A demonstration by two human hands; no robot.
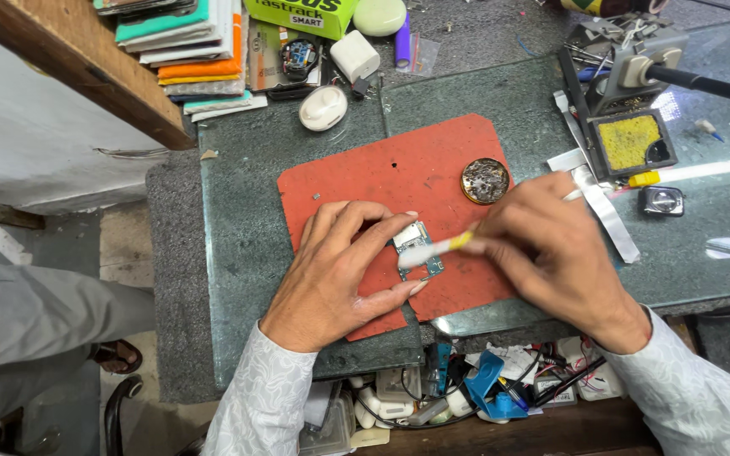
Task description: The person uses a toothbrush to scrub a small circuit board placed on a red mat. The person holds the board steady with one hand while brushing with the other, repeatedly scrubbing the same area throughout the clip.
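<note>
The left hand [335, 270] lies palm down on a red mat [399, 181], its fingers spread and slightly curled. The index finger and thumb press at either side of a small circuit board [420, 249], pinning it flat on the mat near its lower middle. The right hand [551, 249] comes in from the right with its fingers closed together around a brush [437, 249] with a white and yellow handle. The brush's white end lies across the board and touches it.

The mat lies on a dark green glass-topped bench [238, 211]. Just beyond the right hand, on the mat's upper right part, stands a small round tin [485, 181] holding greyish matter. To the right of the mat sits a soldering stand [631, 110] with a yellow sponge [629, 142], and a black-handled iron rests in it. A metal strip [606, 211] lies slanted beside the right hand, partly under it. At the far edge of the bench are a white earbud case [324, 107], a white charger [354, 56] and a stack of coloured boxes [192, 51]. Below the bench edge, an open drawer [466, 393] holds a jumble of cables, chargers and small parts. At the left, another person's grey-trousered leg [35, 312] shows, with a sandalled foot.
</note>
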